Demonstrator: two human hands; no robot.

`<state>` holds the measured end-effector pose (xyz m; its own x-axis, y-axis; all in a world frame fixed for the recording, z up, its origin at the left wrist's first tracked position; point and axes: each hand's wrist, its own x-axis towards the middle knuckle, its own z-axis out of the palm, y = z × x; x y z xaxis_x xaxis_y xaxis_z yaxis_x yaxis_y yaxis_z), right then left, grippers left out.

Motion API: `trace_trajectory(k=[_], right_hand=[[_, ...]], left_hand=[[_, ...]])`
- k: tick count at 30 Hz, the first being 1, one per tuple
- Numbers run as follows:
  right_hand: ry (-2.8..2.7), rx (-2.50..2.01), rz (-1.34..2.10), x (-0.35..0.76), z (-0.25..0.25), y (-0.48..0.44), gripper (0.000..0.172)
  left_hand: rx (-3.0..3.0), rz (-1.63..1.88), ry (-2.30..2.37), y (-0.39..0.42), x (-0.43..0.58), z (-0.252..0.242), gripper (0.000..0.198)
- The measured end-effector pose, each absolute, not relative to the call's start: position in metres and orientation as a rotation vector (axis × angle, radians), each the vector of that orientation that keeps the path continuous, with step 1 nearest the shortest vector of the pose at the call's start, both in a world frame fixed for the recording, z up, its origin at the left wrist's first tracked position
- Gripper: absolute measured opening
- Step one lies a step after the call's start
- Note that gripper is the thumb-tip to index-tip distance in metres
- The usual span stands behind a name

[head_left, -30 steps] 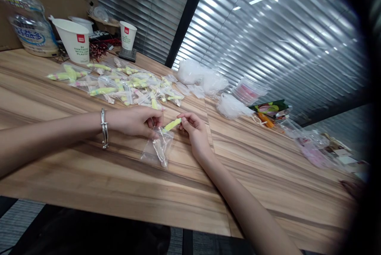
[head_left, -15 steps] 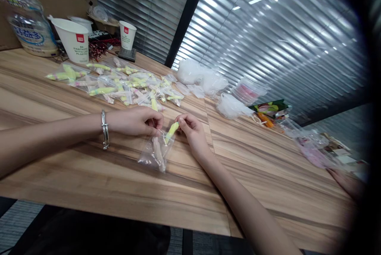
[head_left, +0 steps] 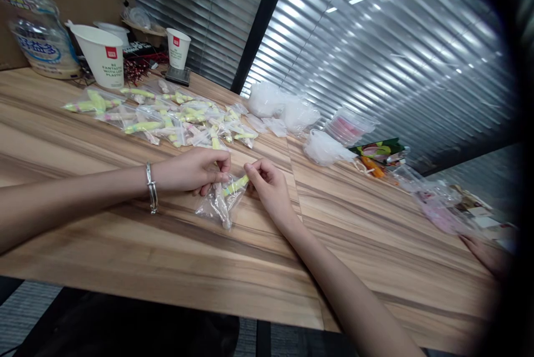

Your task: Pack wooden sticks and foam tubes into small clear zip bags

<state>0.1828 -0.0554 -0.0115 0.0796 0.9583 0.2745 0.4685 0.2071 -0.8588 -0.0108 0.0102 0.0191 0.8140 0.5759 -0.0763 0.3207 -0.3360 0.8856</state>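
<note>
Clear plastic bag [head_left: 207, 209], one, above the table [head_left: 200, 273]; the left hand [head_left: 189, 170] pinches its mouth from 10 o'clock. Change versus 1.0 s ago: the yellow piece [head_left: 236, 186], then at the mouth, now lies mostly within the film, its outer end toward 2 o'clock. There the right hand [head_left: 271, 190] pinches that end, thumb against fingers; cannot tell whether film is caught too. The bag looks more crumpled; its pale piece [head_left: 222, 204] points toward 6 o'clock. Another person's hand [head_left: 484, 251], at 3 o'clock, reaches further in than in the first frame.

Counts: in the bag, one pale, one yellow. Printed paper cups, two: large [head_left: 100, 59] between 10 and 11 o'clock, small [head_left: 178, 48] at 11. Plastic jar [head_left: 45, 40], one, at 10. Filled bags [head_left: 144, 126] at 11 overlap; number not readable.
</note>
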Motion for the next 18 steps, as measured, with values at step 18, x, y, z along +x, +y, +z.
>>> trace_trajectory(k=[18], right_hand=[[-1.581,-1.312,0.867,0.1846,-0.0120,-0.0528,0.034]], left_hand=[[1.908,0.398,0.733,0.0067,-0.0093,0.0160,0.018]])
